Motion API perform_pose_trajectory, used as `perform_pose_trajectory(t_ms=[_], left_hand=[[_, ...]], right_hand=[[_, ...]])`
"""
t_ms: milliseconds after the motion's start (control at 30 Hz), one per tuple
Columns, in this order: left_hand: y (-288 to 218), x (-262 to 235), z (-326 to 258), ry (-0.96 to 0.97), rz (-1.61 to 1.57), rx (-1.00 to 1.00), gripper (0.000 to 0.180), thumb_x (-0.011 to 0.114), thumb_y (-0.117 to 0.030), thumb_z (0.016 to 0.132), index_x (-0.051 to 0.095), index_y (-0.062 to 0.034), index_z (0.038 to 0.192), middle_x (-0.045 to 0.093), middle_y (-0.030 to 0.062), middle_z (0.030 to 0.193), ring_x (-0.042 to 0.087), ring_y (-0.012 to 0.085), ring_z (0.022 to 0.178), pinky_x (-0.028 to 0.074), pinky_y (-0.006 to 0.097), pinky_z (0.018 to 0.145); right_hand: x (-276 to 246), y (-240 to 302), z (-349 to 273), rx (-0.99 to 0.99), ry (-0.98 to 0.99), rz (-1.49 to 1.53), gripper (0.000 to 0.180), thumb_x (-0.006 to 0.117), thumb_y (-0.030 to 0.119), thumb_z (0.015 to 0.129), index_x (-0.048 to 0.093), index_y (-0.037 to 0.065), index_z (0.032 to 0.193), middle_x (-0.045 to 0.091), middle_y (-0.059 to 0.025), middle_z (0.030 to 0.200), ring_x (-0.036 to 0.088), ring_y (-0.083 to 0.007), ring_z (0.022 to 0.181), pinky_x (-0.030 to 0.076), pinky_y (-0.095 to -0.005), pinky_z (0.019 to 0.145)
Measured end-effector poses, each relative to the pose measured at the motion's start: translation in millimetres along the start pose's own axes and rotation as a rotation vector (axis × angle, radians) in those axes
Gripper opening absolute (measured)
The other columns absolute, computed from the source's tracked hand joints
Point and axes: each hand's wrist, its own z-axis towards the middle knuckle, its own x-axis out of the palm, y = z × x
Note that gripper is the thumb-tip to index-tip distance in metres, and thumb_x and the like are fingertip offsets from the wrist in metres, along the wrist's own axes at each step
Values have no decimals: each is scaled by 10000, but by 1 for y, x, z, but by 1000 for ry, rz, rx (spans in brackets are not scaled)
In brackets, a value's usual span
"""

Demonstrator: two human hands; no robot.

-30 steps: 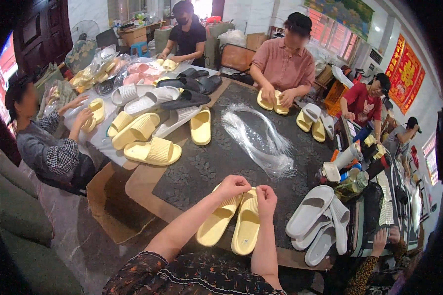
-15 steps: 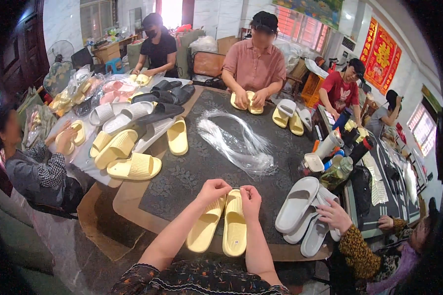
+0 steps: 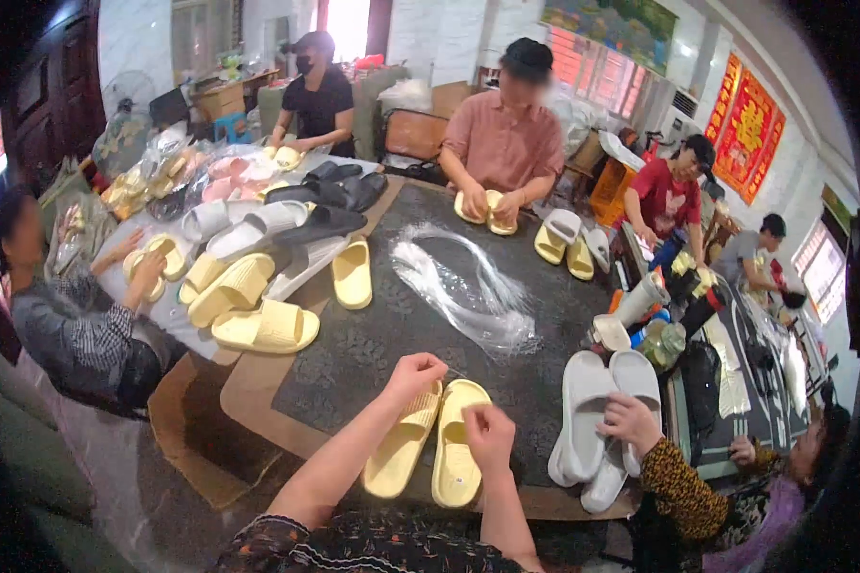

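Hands are sitting apart. Left hand (image 3: 415,376) is pinching, thumb and fingertips together, just above the toe end of the left yellow slipper (image 3: 390,470); can't tell if something thin is between the tips. Right hand (image 3: 490,437) is curling loosely, fingers bent in, over the strap side of the right yellow slipper (image 3: 455,482); can't tell if it is touching or holding anything. Both slippers are lying side by side, sole down, toes pointing away, heels sitting near the front edge of the desk (image 3: 248,377).

Room: dark mat (image 3: 349,363) is lying bare to the left and ahead, up to the clear strand bundle (image 3: 463,301). Yellow slipper pile (image 3: 266,327) is taking up the far left. Right is tighter: grey slippers (image 3: 583,401) are standing near, with a co-worker's hand (image 3: 631,423) resting on them.
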Motion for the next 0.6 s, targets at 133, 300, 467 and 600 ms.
perform_pose_trajectory(t_ms=[133,300,467,600], left_hand=[[-14,6,-2,-30,-83,-42,165,674,-193,848,663,-29,870,637,5,775,571,69,702,461,230,653],[-15,4,-3,8,-46,-35,177,671,-200,847,664,-33,905,630,9,776,581,73,701,474,240,625],[-27,3,-18,59,29,-15,222,686,-221,833,677,-41,961,651,8,849,587,93,770,478,251,690],[-21,-25,-46,-223,527,679,275,688,-173,806,650,-47,1047,617,82,1024,600,162,896,503,292,729]], right_hand=[[-16,15,-40,173,373,-259,353,667,413,819,682,63,864,658,-117,669,658,-285,642,504,-384,615],[7,21,-25,200,457,-421,608,641,536,798,581,-48,956,637,-174,743,628,-365,715,490,-437,672],[31,11,-13,209,487,-375,548,652,498,760,595,-32,884,621,-162,729,628,-316,719,478,-409,685],[37,-6,-25,82,369,-460,370,657,339,736,587,-17,807,605,-153,685,592,-317,643,455,-409,631]])
